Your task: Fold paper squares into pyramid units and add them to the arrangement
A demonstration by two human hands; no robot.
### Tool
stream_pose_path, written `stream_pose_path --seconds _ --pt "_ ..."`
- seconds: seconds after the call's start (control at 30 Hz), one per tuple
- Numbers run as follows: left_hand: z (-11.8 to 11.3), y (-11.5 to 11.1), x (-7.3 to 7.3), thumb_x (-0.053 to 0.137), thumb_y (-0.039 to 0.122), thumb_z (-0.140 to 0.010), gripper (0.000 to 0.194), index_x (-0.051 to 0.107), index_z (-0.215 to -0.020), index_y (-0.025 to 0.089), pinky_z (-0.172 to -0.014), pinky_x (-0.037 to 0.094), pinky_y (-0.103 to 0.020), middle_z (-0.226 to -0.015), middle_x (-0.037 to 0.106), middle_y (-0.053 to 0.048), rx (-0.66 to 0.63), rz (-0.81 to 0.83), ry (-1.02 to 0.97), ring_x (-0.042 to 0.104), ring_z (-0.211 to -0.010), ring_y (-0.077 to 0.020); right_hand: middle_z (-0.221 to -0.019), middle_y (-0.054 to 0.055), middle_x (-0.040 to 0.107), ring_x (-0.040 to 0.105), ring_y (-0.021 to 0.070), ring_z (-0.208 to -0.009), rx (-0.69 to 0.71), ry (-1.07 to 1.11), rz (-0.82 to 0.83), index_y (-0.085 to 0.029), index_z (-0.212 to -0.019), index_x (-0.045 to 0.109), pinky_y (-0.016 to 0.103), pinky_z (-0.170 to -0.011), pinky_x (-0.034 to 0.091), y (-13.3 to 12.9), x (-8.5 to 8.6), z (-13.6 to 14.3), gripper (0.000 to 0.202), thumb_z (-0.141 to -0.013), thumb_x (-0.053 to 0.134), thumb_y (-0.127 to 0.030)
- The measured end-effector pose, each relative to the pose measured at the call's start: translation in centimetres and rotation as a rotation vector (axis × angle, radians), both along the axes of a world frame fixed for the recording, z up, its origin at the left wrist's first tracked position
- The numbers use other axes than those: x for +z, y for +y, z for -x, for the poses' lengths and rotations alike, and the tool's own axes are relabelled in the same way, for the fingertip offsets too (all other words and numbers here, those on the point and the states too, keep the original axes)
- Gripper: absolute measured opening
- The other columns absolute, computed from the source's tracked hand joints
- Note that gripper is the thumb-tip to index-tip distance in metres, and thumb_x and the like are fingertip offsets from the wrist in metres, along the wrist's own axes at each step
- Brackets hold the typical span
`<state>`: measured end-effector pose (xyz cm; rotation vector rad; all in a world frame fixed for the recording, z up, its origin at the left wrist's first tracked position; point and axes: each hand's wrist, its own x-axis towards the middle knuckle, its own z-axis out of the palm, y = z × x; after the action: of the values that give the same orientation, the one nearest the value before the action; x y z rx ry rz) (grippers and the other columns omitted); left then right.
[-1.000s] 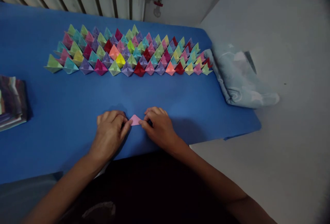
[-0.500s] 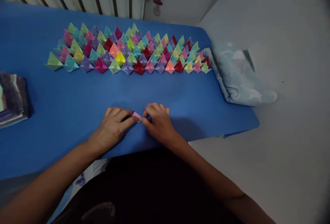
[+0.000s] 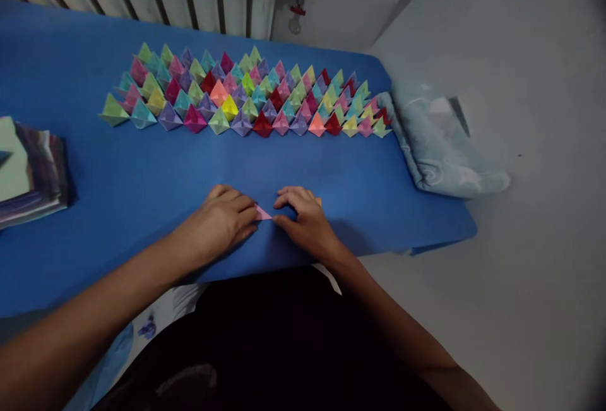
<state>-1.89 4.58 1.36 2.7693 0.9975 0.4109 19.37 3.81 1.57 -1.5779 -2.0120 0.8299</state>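
A small piece of pink folded paper lies near the front edge of the blue table, its pointed end showing toward the right. My left hand presses on it with the fingers together, covering its left part. Over on the other side, my right hand has its thumb at the paper's tip, while the index finger is raised apart from the thumb. Behind both hands, several rows of folded paper boats in many colours stand close together.
At the left edge sits a stack of coloured paper. A folded grey-blue cloth lies at the table's right end, against the wall. Beyond the back edge are a white radiator and a valve with a red handle.
My left hand has slid over more of the pink paper, its thumb now lower and tucked in. The right thumb and index finger have spread apart. The view has shifted slightly left.
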Motion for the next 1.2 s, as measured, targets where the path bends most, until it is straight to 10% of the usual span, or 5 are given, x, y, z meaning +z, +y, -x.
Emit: stream_pose_path --seconds 0.23,0.8,1.03,1.2 --pt "0.1 3.6 0.3 0.052 0.028 -0.093 0.02 0.071 -0.095 0.022 -0.073 0.042 -0.03 -0.087 0.07 -0.002 -0.075 0.293 -0.004 0.064 -0.079 -0.0168 -0.12 0.006 0.065 0.057 0.0225 -0.119 -0.037 0.216 0.006 -0.023 -0.086 0.063 0.046 -0.105 0.036 0.1 -0.3 -1.0 0.008 -0.078 0.066 -0.021" --pt "0.2 3.5 0.7 0.051 0.03 -0.094 0.021 0.069 -0.101 0.022 -0.079 0.046 -0.029 -0.094 0.071 -0.004 -0.082 0.344 0.029 0.066 -0.085 -0.0175 -0.12 0.005 0.066 0.058 0.0217 -0.117 -0.013 0.182 0.005 -0.023 -0.087 0.065 0.044 -0.104 0.035 0.1 -0.3 -1.0 0.013 -0.078 0.069 -0.015" --pt "-1.5 -0.3 0.6 0.04 0.02 -0.096 0.028 0.067 -0.096 0.016 -0.071 0.047 -0.035 -0.087 0.067 -0.011 0.27 0.06 0.165 0.062 -0.079 -0.0238 -0.119 0.005 0.067 0.058 0.0223 -0.116 -0.023 0.175 -0.029 -0.023 -0.086 0.064 0.047 -0.104 0.035 0.1 -0.7 -0.9 0.008 -0.08 0.066 -0.018" --pt "-1.9 -0.4 0.3 0.044 0.023 -0.094 0.025 0.068 -0.097 0.018 -0.068 0.049 -0.032 -0.085 0.069 -0.008 0.478 0.093 -0.141 0.064 -0.075 -0.0213 -0.093 0.003 0.068 0.064 0.0172 -0.089 -0.115 0.315 -0.073 -0.022 -0.088 0.062 0.034 -0.085 0.049 -0.6 -0.4 0.3 0.006 -0.085 0.061 -0.027"
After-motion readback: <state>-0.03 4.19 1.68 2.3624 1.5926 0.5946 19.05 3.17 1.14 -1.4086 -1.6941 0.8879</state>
